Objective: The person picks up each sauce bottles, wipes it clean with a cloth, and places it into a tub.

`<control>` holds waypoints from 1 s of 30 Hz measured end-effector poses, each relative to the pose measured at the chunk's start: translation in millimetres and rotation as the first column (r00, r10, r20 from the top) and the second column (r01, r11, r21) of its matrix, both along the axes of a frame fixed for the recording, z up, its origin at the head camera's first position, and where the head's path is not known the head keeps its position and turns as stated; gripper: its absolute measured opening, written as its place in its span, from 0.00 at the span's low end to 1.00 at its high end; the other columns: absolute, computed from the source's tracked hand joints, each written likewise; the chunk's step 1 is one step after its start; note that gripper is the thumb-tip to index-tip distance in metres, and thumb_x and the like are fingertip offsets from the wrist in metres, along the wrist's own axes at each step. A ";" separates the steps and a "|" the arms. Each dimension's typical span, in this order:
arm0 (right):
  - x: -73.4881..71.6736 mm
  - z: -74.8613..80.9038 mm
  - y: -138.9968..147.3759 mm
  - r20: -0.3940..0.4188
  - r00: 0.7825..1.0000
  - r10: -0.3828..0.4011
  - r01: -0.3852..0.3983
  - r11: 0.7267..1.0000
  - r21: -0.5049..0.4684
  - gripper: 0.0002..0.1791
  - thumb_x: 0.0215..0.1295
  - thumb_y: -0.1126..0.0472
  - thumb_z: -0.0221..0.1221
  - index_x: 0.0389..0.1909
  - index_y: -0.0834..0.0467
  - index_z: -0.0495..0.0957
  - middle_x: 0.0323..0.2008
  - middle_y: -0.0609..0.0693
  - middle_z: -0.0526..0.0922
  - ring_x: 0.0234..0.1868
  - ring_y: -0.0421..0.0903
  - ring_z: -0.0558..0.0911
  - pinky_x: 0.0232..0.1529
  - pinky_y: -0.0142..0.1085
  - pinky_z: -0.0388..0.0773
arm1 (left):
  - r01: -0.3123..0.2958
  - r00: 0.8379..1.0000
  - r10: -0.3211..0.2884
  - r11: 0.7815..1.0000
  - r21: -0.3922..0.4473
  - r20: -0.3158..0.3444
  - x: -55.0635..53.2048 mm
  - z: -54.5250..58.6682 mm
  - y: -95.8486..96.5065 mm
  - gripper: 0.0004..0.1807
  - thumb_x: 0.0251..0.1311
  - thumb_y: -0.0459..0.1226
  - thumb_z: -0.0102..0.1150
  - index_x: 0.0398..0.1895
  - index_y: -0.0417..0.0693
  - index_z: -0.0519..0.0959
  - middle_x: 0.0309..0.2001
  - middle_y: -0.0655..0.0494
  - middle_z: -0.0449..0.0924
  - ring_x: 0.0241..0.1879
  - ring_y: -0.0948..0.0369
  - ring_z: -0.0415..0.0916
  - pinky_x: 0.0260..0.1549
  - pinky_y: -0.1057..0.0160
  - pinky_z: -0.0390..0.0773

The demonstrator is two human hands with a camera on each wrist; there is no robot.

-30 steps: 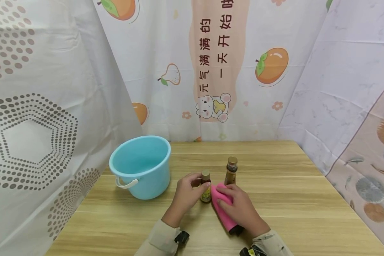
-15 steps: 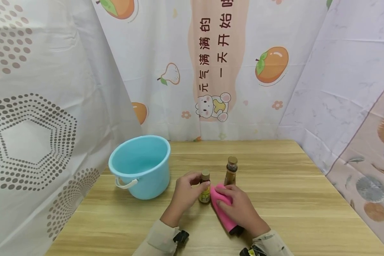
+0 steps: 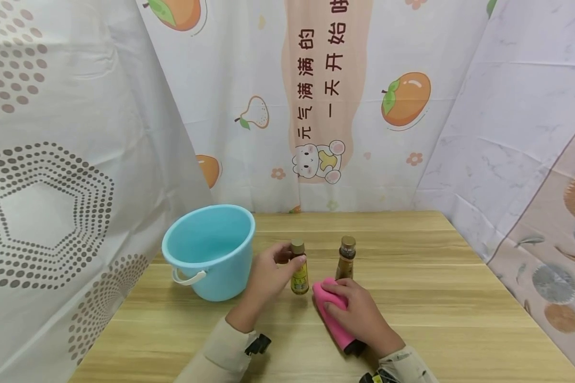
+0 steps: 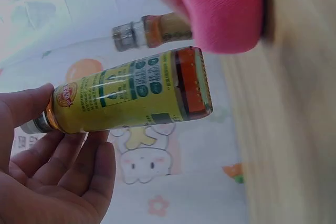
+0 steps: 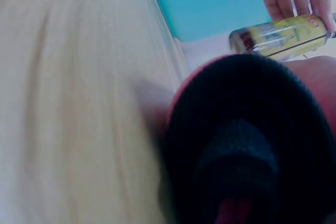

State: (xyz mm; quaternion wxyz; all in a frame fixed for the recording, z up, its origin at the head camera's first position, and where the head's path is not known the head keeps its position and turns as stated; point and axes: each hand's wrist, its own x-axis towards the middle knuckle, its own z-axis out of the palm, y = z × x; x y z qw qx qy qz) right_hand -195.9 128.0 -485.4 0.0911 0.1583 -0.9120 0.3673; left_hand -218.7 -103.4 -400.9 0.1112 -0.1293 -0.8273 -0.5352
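Note:
A small glass bottle (image 3: 300,277) with a yellow label and gold cap is pinched near its neck by my left hand (image 3: 267,274). Its base appears raised off the table. The left wrist view shows the bottle's label (image 4: 123,90) and thick glass base. My right hand (image 3: 361,315) grips a pink, soft-looking rolled item (image 3: 333,316) with a black end. In the right wrist view that black end (image 5: 231,93) looks like a wide oval opening; its exact kind is unclear. Behind the right hand stands a darker bottle (image 3: 346,263) with a gold cap, its lower part hidden.
To the left of my left hand stands a light blue bucket (image 3: 230,279) with a white handle. Both hands work over a wood-grain table (image 3: 441,298). Printed curtains (image 3: 220,69) hang along the back and both sides.
My left hand has carried the yellow-labelled bottle up and to the left, away from the pink item. The right hand and pink item have barely shifted.

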 end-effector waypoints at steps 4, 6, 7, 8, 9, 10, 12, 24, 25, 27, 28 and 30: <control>0.0 -0.9 0.4 -0.002 1.000 -0.003 0.003 1.000 0.015 0.21 0.62 0.54 0.73 0.57 0.42 0.86 0.55 0.45 0.83 0.46 0.39 0.79 0.41 0.32 0.78 | -0.007 0.999 0.007 1.000 -0.002 -0.035 -1.2 19.7 -5.2 0.20 0.64 0.51 0.70 0.55 0.55 0.85 0.47 0.60 0.88 0.47 0.59 0.85 0.46 0.53 0.87; 0.3 -1.0 0.2 -0.009 1.000 0.000 0.001 1.000 0.017 0.21 0.62 0.54 0.73 0.57 0.42 0.86 0.55 0.44 0.83 0.46 0.38 0.79 0.42 0.31 0.78 | -0.018 0.998 0.018 1.000 -0.002 -0.053 -1.7 33.0 -8.4 0.19 0.64 0.49 0.71 0.55 0.53 0.85 0.46 0.59 0.88 0.46 0.59 0.86 0.46 0.53 0.87; 0.3 -1.0 0.0 -0.015 1.000 0.002 -0.002 1.000 0.016 0.21 0.62 0.54 0.73 0.57 0.42 0.86 0.54 0.44 0.83 0.46 0.39 0.79 0.42 0.31 0.78 | -0.027 0.998 0.027 1.000 -0.007 -0.060 -1.6 40.2 -10.3 0.19 0.64 0.48 0.71 0.55 0.53 0.85 0.46 0.58 0.88 0.45 0.58 0.86 0.45 0.53 0.87; 0.3 -1.1 -0.2 -0.020 1.000 0.003 -0.003 1.000 0.015 0.21 0.62 0.54 0.73 0.57 0.42 0.86 0.54 0.44 0.83 0.46 0.39 0.79 0.42 0.31 0.78 | -0.035 0.997 0.034 0.999 -0.013 -0.067 -1.5 47.7 -12.4 0.19 0.65 0.48 0.71 0.55 0.52 0.85 0.47 0.58 0.88 0.46 0.58 0.86 0.45 0.53 0.87; 0.3 -1.1 -0.5 -0.023 1.000 0.004 -0.004 1.000 0.012 0.22 0.61 0.55 0.73 0.57 0.42 0.86 0.54 0.44 0.83 0.46 0.39 0.79 0.41 0.31 0.78 | -0.046 0.996 0.044 0.999 -0.024 -0.073 -1.6 54.8 -14.9 0.19 0.65 0.48 0.70 0.55 0.52 0.85 0.47 0.58 0.88 0.46 0.58 0.86 0.45 0.53 0.87; 0.4 -1.0 -0.8 -0.025 1.000 0.005 -0.005 1.000 0.009 0.22 0.61 0.55 0.73 0.57 0.42 0.86 0.54 0.44 0.83 0.46 0.39 0.79 0.41 0.31 0.78 | -0.053 0.996 0.050 0.998 -0.038 -0.078 -1.7 62.2 -17.7 0.19 0.65 0.49 0.70 0.55 0.53 0.85 0.47 0.58 0.88 0.46 0.58 0.86 0.45 0.53 0.88; 0.7 -0.9 -1.2 -0.023 1.000 0.006 -0.006 1.000 0.002 0.22 0.61 0.55 0.73 0.57 0.42 0.86 0.54 0.43 0.83 0.45 0.39 0.79 0.41 0.30 0.77 | -0.061 0.995 0.055 0.996 -0.068 -0.089 -2.0 76.1 -24.0 0.20 0.66 0.51 0.69 0.56 0.53 0.84 0.49 0.58 0.87 0.47 0.57 0.86 0.45 0.52 0.88; -0.4 -2.3 0.2 -0.010 1.000 0.018 -0.018 1.000 -0.010 0.22 0.62 0.54 0.72 0.58 0.41 0.86 0.55 0.44 0.82 0.44 0.39 0.78 0.41 0.31 0.78 | -0.088 0.992 0.083 0.995 -0.045 -0.099 -20.7 131.4 -67.6 0.22 0.65 0.54 0.68 0.55 0.51 0.84 0.49 0.55 0.87 0.48 0.58 0.87 0.50 0.50 0.86; -0.5 -2.5 0.5 -0.007 1.000 0.017 -0.017 1.000 -0.011 0.22 0.63 0.53 0.72 0.58 0.40 0.85 0.55 0.44 0.82 0.44 0.39 0.78 0.41 0.30 0.78 | -0.097 0.991 0.092 0.995 -0.040 -0.096 -23.0 134.3 -71.0 0.23 0.65 0.53 0.69 0.55 0.50 0.84 0.49 0.54 0.87 0.49 0.57 0.87 0.51 0.49 0.86; -0.6 -3.1 1.1 -0.003 1.000 0.016 -0.016 1.000 -0.007 0.21 0.63 0.52 0.72 0.58 0.40 0.85 0.55 0.44 0.82 0.44 0.38 0.78 0.40 0.30 0.77 | -0.122 0.990 0.118 0.992 -0.040 -0.079 -27.3 139.6 -77.7 0.25 0.65 0.55 0.68 0.56 0.49 0.84 0.50 0.53 0.86 0.51 0.56 0.86 0.54 0.48 0.85; -0.6 -3.3 1.3 -0.001 1.000 0.017 -0.017 1.000 -0.008 0.21 0.63 0.52 0.72 0.58 0.40 0.85 0.55 0.44 0.82 0.44 0.38 0.78 0.40 0.30 0.77 | -0.132 0.989 0.130 0.990 -0.038 -0.067 -29.2 142.1 -80.7 0.26 0.65 0.55 0.68 0.56 0.48 0.83 0.51 0.52 0.86 0.52 0.55 0.86 0.55 0.49 0.84; -0.5 -3.8 1.8 0.001 1.000 0.016 -0.016 1.000 -0.007 0.22 0.63 0.52 0.72 0.58 0.40 0.85 0.55 0.44 0.82 0.45 0.39 0.78 0.41 0.30 0.78 | -0.146 0.988 0.145 0.989 -0.033 -0.045 -32.6 147.0 -86.1 0.27 0.65 0.55 0.68 0.58 0.46 0.82 0.52 0.50 0.85 0.53 0.55 0.85 0.56 0.50 0.83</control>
